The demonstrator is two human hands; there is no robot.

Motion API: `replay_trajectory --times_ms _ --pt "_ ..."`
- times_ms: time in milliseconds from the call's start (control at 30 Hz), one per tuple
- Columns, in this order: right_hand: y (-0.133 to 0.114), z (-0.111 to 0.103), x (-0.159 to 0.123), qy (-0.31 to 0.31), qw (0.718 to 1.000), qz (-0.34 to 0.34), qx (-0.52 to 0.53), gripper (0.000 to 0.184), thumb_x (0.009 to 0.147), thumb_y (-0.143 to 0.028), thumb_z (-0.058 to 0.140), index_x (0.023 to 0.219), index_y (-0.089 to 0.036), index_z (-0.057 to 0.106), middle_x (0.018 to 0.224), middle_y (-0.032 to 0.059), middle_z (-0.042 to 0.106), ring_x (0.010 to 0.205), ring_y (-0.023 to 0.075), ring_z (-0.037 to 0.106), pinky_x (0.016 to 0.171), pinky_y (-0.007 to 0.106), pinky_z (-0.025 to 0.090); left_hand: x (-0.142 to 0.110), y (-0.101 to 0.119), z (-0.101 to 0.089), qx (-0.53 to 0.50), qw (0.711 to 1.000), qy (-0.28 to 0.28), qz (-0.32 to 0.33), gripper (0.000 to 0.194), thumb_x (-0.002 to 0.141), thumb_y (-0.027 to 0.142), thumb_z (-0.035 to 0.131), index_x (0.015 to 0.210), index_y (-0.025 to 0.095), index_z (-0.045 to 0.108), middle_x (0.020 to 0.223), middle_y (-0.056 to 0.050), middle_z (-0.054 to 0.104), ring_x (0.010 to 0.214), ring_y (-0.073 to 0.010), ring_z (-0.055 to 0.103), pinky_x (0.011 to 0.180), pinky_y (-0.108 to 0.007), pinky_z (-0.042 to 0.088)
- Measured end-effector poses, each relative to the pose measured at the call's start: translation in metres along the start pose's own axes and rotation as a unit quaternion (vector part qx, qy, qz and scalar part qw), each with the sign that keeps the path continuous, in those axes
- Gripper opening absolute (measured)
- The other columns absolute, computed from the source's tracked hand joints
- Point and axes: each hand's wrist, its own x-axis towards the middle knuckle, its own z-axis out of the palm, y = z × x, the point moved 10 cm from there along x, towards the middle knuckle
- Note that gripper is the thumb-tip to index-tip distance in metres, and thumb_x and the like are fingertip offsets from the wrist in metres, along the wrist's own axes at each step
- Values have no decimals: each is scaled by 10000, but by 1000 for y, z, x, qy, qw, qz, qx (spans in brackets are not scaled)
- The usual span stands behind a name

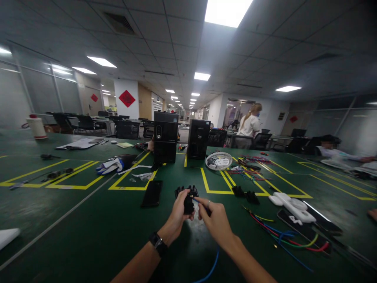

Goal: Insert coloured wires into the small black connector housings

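Note:
In the middle of the green table, my left hand is closed around a small black plastic block, which looks like a terminal block. My right hand pinches a blue wire with its tip against the block; whether the tip is inside I cannot tell. The wire's loose length trails below, past my right wrist. Just beyond my fingers, a black pronged part is visible, partly hidden by my left hand. A black phone lies left of my hands.
Two black computer towers stand ahead. A white basket, black connectors, coloured wires and a white device lie to the right. Gloves lie left. A person stands beyond; another is at right.

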Motion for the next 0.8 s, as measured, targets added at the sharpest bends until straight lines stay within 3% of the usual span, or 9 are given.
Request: replay_trajectory --times_ms 467,667,800 --pt "-6 8 -4 -34 987 -82 -135 388 912 -189 435 1284 -212 543 792 51 700 677 152 632 668 236 432 1 -8 -5 93 992 -2 -85 542 810 629 372 1200 256 423 534 47 497 338 -129 483 296 -174 253" --pt "-6 9 -5 -44 990 -79 -108 393 898 -172 446 1274 -210 556 817 55 698 707 158 627 696 251 429 0 -5 -5 155 986 -1 -63 499 817 581 390 1191 254 435 520 47 501 340 -123 469 307 -173 257" --pt "0 11 -1 -51 998 -35 5 350 907 -206 430 1205 -199 613 733 31 688 645 144 605 642 241 424 0 2 -3 211 977 -13 -16 517 811 596 387 1182 241 451 512 39 517 340 -109 447 312 -161 214"
